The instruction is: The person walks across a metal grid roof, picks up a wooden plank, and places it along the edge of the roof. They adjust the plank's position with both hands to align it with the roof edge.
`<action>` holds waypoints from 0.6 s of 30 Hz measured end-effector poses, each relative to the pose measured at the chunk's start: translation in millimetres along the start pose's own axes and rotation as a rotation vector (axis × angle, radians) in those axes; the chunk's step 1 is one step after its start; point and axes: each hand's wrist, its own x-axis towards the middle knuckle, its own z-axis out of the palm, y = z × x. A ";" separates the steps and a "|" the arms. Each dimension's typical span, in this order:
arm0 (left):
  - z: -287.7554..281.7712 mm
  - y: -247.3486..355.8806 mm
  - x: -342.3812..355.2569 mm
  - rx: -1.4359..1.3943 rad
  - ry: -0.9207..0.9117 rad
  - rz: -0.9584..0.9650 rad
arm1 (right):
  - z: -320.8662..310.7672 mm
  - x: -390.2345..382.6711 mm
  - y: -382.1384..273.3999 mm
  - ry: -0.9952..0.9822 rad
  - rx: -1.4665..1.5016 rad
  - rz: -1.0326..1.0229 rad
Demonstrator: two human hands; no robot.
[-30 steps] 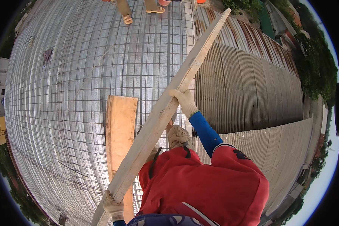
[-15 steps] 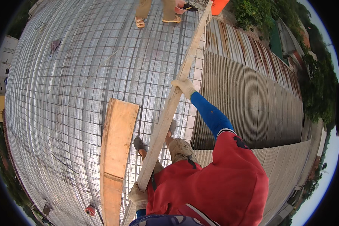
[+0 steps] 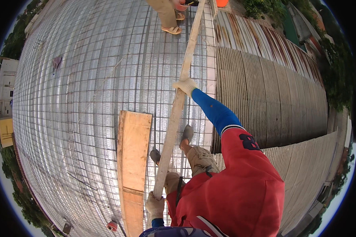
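Observation:
A long, greyish wooden plank (image 3: 171,136) slants away from my body toward the far edge of the deck. Farther along it, my right hand (image 3: 185,86), in a pale work glove, is closed around the plank. Close to my waist, my left hand (image 3: 155,204), also gloved, grips its near end. Left of the plank, a wider plywood board (image 3: 135,152) lies on the rebar mesh (image 3: 87,91) over the shiny corrugated metal deck.
Another person's sandalled feet (image 3: 171,30) stand at the far end, beside a reddish basin (image 3: 179,5). An orange container (image 3: 222,3) is just right of there. Lower corrugated roofing (image 3: 271,91) lies beyond the deck's right edge. A small red object (image 3: 112,226) sits at lower left.
The plank's far part has swung left, my right hand moving left with it. The other person's feet have shifted and turned. My view has shifted a little.

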 end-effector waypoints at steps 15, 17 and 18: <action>-49.1 -18.4 45.2 -0.035 -0.078 0.142 | 163.2 -427.6 115.7 -0.301 -0.045 0.088; -39.8 -33.1 63.3 -0.023 -0.067 0.199 | 206.0 -503.1 117.0 -0.575 0.112 0.263; -35.2 -39.9 71.3 0.011 -0.057 0.253 | 247.8 -545.6 132.3 -0.256 0.052 0.078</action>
